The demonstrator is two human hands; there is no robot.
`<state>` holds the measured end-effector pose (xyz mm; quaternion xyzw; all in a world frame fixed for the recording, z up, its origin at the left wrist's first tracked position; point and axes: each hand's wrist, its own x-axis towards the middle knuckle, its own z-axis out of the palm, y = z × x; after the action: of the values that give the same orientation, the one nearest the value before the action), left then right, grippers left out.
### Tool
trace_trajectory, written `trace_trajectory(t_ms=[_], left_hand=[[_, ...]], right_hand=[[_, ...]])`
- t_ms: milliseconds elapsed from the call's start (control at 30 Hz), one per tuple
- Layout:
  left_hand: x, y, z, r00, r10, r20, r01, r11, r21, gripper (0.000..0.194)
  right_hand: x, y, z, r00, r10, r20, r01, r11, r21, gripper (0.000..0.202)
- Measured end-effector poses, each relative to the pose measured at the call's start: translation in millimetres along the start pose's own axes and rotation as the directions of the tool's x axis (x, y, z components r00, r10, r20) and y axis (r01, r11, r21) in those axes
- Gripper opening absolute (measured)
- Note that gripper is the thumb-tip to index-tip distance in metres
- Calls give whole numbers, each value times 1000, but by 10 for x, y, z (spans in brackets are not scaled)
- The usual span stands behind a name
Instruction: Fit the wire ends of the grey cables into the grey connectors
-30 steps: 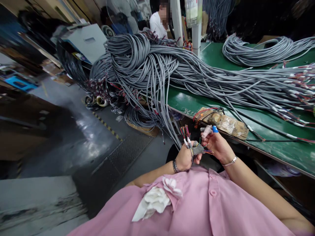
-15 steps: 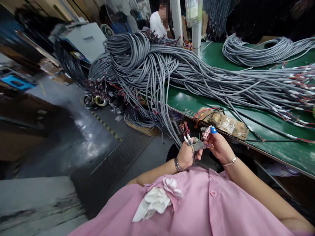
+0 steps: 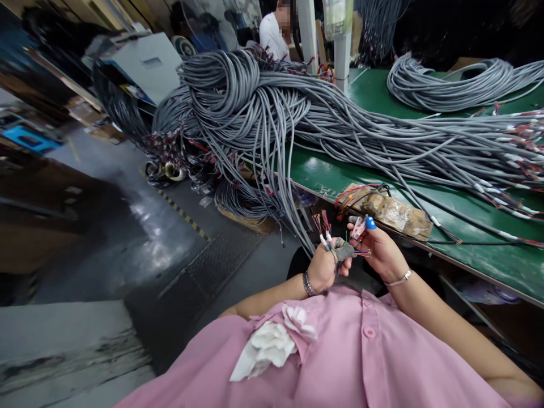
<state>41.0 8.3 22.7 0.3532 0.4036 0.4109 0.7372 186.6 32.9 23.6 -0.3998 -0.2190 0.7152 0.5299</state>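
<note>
My left hand (image 3: 325, 267) is closed round several grey cables (image 3: 328, 239), whose stripped ends fan out into thin coloured wires (image 3: 325, 220). Grey wrapping covers its thumb. More thin wires (image 3: 362, 253) stick out from this grip toward my right hand (image 3: 385, 252). That hand, with a blue cover (image 3: 370, 223) on one digit, pinches a small pale pink piece (image 3: 358, 228) close to those wires. Whether the piece touches them I cannot tell. The grey cable lengths (image 3: 293, 215) hang from the table down to my left hand.
A green table (image 3: 314, 170) carries a large heap of grey cables (image 3: 238, 85) and a coil (image 3: 437, 90) at the back. On its front edge lies a worn wooden block (image 3: 393, 212) with wires. Behind sits a person in white (image 3: 272, 37). A grey-white box (image 3: 147, 65) stands left.
Both hands stay close together with the same holds. The view has shifted slightly; the wires and the pink piece show only a very small movement.
</note>
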Motion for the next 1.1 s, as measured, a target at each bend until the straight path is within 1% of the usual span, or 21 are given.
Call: trace_trajectory(t_ms=[167, 267, 400, 500, 567, 667, 733, 800, 967, 1100], left_hand=[[-6, 3, 19, 1000, -19, -19, 20, 1000, 9, 35], [-15, 6, 8, 1000, -12, -11, 12, 1000, 1, 35], [-43, -7, -27, 1000, -15, -14, 15, 1000, -19, 33], [-77, -31, -56, 1000, -6, -26, 5, 1000, -22, 31], [-96, -39, -68, 999, 21, -41, -22, 1000, -21, 29], [-111, -26, -64, 994, 77, -81, -77, 997, -3, 29], [-111, -11, -50, 989, 110, -103, -108, 994, 21, 31], [-102, -4, -33, 984, 134, -116, -130, 991, 39, 32], [-60, -26, -5, 979, 160, -123, -152, 986, 66, 32], [-31, -38, -7, 984, 137, -116, -128, 988, 81, 35]], right_hand=[[1, 16, 2, 1000, -4, 16, 4, 1000, -15, 43], [19, 48, -29, 1000, 7, 15, -7, 1000, 16, 41], [45, 51, -85, 996, 38, 85, -46, 995, 90, 45], [50, 19, -107, 990, 77, 121, -87, 993, 85, 46], [42, 2, -108, 992, 73, 100, -78, 996, 48, 37], [18, 2, -104, 999, -1, 43, 3, 999, -37, 26], [2, 11, -105, 999, -49, 18, 50, 995, -83, 26], [-7, 16, -104, 998, -63, 16, 64, 993, -96, 30], [15, 9, -71, 996, -7, 91, 11, 999, -43, 40], [68, 43, -69, 999, -7, 42, 5, 999, 36, 33]])
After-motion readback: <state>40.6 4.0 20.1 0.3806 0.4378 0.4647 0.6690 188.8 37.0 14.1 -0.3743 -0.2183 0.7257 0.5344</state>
